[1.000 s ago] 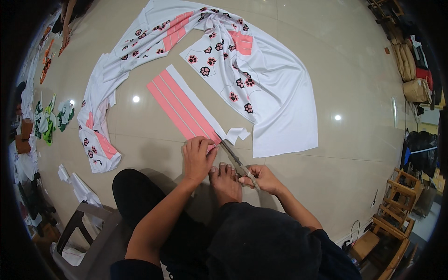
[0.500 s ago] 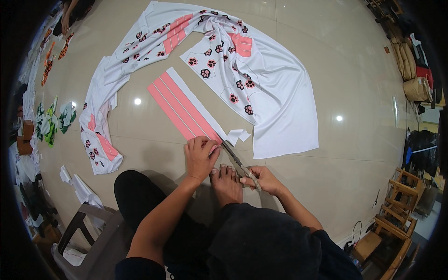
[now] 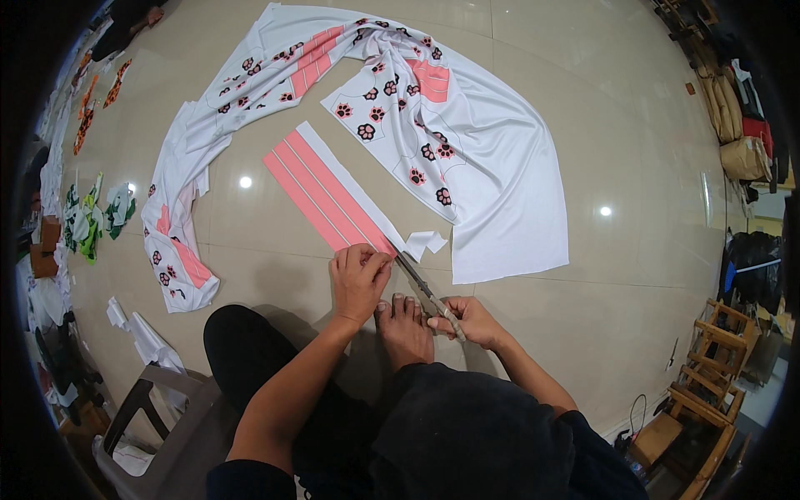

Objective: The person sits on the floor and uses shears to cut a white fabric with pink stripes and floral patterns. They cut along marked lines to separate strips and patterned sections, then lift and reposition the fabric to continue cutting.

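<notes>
Floor tiles [image 3: 575, 333] bear the pink striped strip [image 3: 323, 192], long axis running forward-left from you; your left hand [image 3: 358, 285] (the nearer) pinches its near end, your right hand [image 3: 473, 322] grips scissors [image 3: 427, 289] there.

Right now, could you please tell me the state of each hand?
Left hand: closed, holding the pink striped fabric.
Right hand: closed, holding the scissors.

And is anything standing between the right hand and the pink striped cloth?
Only the scissors held by the right hand, their blades reaching the near end of the pink striped cloth. The bare foot is close beside them; nothing visible blocks the way.
</notes>
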Motion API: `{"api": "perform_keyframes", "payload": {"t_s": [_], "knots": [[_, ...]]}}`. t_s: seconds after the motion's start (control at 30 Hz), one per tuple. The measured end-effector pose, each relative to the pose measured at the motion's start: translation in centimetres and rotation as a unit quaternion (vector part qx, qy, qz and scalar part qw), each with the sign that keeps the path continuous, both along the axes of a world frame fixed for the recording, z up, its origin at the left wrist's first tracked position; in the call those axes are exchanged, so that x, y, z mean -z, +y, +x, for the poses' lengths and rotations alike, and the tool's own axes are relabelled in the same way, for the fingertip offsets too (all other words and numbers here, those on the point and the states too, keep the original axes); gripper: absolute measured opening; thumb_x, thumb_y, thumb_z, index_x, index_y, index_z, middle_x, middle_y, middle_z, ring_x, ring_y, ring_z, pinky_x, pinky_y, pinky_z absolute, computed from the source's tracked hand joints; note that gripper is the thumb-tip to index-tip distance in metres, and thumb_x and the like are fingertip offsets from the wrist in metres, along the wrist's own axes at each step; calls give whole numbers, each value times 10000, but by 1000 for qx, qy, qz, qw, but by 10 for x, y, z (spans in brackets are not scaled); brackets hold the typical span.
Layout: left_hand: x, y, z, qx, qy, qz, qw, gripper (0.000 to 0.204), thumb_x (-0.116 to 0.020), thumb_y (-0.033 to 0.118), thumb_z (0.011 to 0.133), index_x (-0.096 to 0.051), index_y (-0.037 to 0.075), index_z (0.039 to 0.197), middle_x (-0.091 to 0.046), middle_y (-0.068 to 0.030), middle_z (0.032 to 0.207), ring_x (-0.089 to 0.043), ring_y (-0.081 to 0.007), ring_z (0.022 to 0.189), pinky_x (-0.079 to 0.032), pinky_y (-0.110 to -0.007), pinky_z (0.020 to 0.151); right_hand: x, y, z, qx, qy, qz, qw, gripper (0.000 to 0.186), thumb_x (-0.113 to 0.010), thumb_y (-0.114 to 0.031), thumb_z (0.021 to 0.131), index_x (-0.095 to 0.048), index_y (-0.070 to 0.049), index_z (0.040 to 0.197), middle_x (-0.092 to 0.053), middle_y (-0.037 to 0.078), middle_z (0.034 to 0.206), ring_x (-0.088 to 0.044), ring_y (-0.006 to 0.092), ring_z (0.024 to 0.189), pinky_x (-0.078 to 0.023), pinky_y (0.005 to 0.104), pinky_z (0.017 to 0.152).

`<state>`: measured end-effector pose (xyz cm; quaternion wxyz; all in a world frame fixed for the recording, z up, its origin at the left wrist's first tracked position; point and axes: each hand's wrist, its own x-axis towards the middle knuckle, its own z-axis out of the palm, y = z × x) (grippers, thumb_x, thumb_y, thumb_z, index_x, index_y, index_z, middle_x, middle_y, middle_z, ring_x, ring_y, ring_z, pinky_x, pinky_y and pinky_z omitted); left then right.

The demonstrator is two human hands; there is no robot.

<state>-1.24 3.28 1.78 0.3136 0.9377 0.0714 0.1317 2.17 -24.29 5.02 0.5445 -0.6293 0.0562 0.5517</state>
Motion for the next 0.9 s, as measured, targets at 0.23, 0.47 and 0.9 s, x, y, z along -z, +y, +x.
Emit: {"api": "perform_keyframes", "payload": {"t_s": [0.23, 0.47, 0.9], "knots": [[-1, 0, 0, 1, -2, -3, 1000, 196, -853, 180, 855, -765, 212, 1028, -621, 15, 1084, -573, -250, 1068, -401, -439, 895, -4, 2, 1, 1, -10, -4, 1000, 380, -922, -358, 933, -679, -73, 863, -642, -15, 735, -572, 73, 639, -428, 259, 582], [0, 0, 0, -3, -4, -13, 1000, 206, -855, 170, 850, -767, 211, 1031, -622, 18, 1087, -573, -250, 1075, -403, -438, 897, -1, 1, 0, -1, -4, -12, 1000, 347, -928, -322, 931, -686, -80, 875, -631, -28, 731, -566, 64, 640, -435, 247, 593], [-1, 2, -1, 4, 12, -1, 1000, 168, -830, 175, 899, -783, 180, 1060, -643, -12, 1115, -586, -250, 1073, -422, -429, 914, -4, -2, 0, -8, -14, -15, 1000, 354, -919, -320, 938, -685, -63, 872, -632, -14, 718, -567, 73, 631, -418, 264, 575]]}}
